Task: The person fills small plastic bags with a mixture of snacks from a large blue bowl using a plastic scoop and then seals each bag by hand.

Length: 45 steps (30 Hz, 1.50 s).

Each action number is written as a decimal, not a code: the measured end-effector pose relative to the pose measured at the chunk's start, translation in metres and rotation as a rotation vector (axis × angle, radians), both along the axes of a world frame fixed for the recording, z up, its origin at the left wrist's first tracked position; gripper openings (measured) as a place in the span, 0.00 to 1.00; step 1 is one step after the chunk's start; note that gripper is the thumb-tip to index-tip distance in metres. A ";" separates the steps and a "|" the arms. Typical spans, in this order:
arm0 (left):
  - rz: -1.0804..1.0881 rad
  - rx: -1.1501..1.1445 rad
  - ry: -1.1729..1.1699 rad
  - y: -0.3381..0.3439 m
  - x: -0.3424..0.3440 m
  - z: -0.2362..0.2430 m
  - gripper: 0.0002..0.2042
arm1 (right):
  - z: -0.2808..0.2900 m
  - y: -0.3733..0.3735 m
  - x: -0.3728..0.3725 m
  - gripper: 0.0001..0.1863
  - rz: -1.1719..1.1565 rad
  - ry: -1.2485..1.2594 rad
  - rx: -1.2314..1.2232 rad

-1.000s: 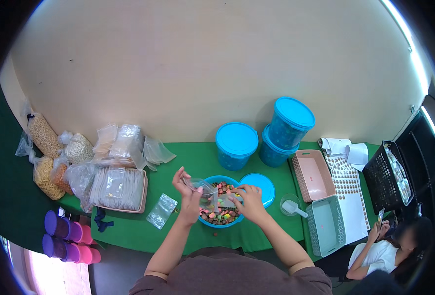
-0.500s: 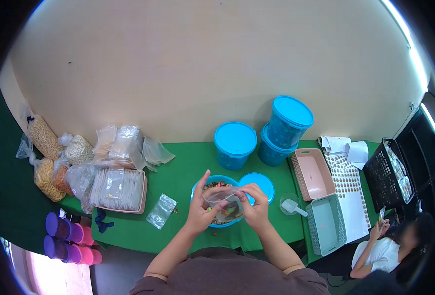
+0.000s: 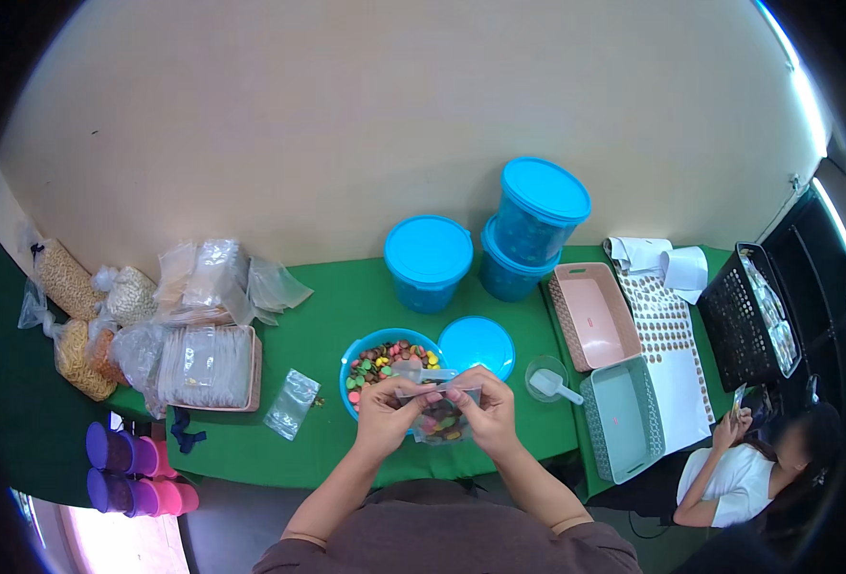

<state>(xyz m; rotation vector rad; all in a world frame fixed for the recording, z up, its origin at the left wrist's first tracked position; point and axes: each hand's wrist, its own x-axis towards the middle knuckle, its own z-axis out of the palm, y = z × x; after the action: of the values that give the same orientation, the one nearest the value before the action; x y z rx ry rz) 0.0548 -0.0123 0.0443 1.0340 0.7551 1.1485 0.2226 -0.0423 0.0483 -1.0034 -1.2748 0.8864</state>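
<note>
My left hand (image 3: 385,416) and my right hand (image 3: 485,411) pinch the top edge of a clear plastic bag (image 3: 442,430) partly filled with colourful round pieces. The bag is held just in front of a blue tub (image 3: 356,354) full of brown, green, yellow and pink pieces, partly hidden by my hands. A blue lid (image 3: 478,344) lies to the tub's right. An empty clear bag (image 3: 292,404) lies left of my hands. A white scoop (image 3: 545,382) rests in a clear container to the right.
Filled bags (image 3: 78,354) and stacked empty bags (image 3: 203,368) sit left. Blue buckets (image 3: 428,263) stand behind. Pink (image 3: 590,316) and teal (image 3: 624,421) baskets, sticker sheets (image 3: 667,392) and a black crate (image 3: 739,316) are right. A seated person (image 3: 720,483) holds a small item. Coloured cups (image 3: 126,478) hang lower left.
My hands have come together on the bag and moved slightly down toward me, uncovering more of the tub. Pieces now show in the bag's lower part. The whole view has shifted slightly.
</note>
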 end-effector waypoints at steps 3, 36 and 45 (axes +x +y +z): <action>-0.028 0.141 0.039 -0.002 0.012 -0.003 0.05 | 0.006 -0.010 0.024 0.06 -0.001 -0.080 0.048; -0.303 0.373 0.269 -0.030 0.163 -0.023 0.23 | -0.015 -0.051 0.143 0.20 -0.111 0.100 -0.025; -0.495 0.382 0.241 -0.018 0.159 -0.001 0.28 | 0.003 -0.058 0.163 0.20 0.124 0.288 -0.197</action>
<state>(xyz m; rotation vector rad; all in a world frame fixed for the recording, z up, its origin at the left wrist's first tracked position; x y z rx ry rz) 0.2140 -0.0299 0.0433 1.5977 0.4284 0.7560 0.3859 -0.1001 0.0515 -0.9170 -1.0271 1.2244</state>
